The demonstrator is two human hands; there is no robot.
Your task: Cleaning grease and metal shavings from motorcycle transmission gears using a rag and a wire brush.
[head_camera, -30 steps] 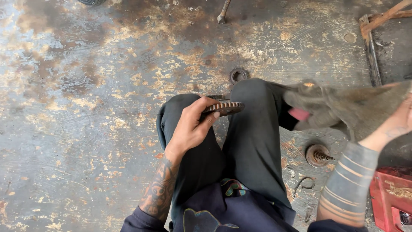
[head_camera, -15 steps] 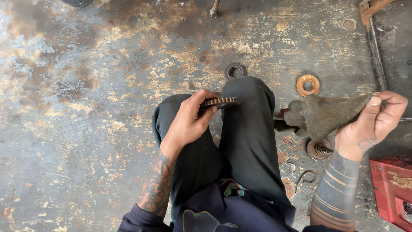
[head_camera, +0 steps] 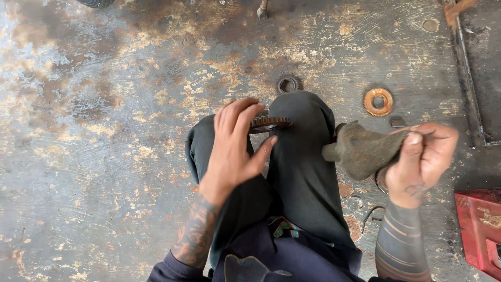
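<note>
Fingers (head_camera: pixel 245 112) of the left hand (head_camera: pixel 232 151) curled over a dark, toothed metal gear wheel (head_camera: pixel 270 124), thumb beneath, gripping it edge-on above the raised knees in dark trousers (head_camera: pixel 297 172). Right hand (head_camera: pixel 422 159) pinched shut on a grimy grey-brown cloth rag (head_camera: pixel 360 151), bunched and hanging just beside the right knee, well apart from the gear. Tattooed forearms on both sides. Below and around, a stained, scuffed concrete floor (head_camera: pixel 104 156). Just beyond the knees, a small dark metal ring (head_camera: pixel 287 84) lying flat. Further right, toward the floor's top right corner, a rust-orange round washer (head_camera: pixel 378 101), with a small dark metal block (head_camera: pixel 397 121) just beside it. Along the right edge, a long dark metal bar (head_camera: pixel 464 73). At the lower right corner, a red plastic box (head_camera: pixel 480 230), partly cut off.
</note>
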